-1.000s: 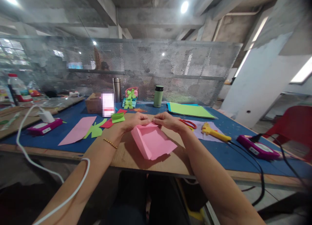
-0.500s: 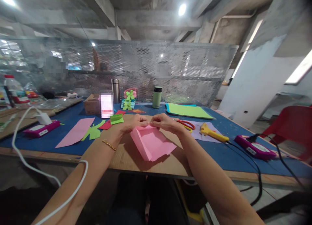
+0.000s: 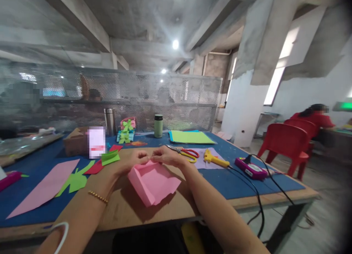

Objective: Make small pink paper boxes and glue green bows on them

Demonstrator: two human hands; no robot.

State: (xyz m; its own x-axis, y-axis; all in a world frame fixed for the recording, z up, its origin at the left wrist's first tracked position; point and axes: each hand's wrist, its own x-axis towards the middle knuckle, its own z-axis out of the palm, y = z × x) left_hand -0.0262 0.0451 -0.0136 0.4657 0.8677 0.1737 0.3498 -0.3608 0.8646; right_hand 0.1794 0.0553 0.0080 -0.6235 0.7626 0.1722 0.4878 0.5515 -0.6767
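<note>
Both my hands meet at the far edge of a folded pink paper box [image 3: 154, 182], whose side walls stand up while its near right corner flares loosely. My left hand [image 3: 137, 160] pinches the rim at the far left. Right beside it, my right hand [image 3: 166, 157] pinches the same edge, fingers curled together. Part of that edge is hidden behind the fingertips. Under the box lies a brown cardboard sheet [image 3: 118, 213]. Scissors [image 3: 189, 154] with red and yellow handles rest just past my right hand.
A yellow glue gun [image 3: 216, 158] lies on lilac paper, its cord running past a purple power strip [image 3: 250, 168]. Left are flat pink paper [image 3: 44, 188] and green cut-outs [image 3: 75, 180]. Behind stand a green cup [image 3: 158, 126], steel flask [image 3: 110, 122] and green sheets [image 3: 191, 136]. A person in red [image 3: 316, 116] sits far right.
My view has turned to the right, so the table things appear shifted left and lower, and a seated person shows at the right. Both hands still pinch the pink paper box.
</note>
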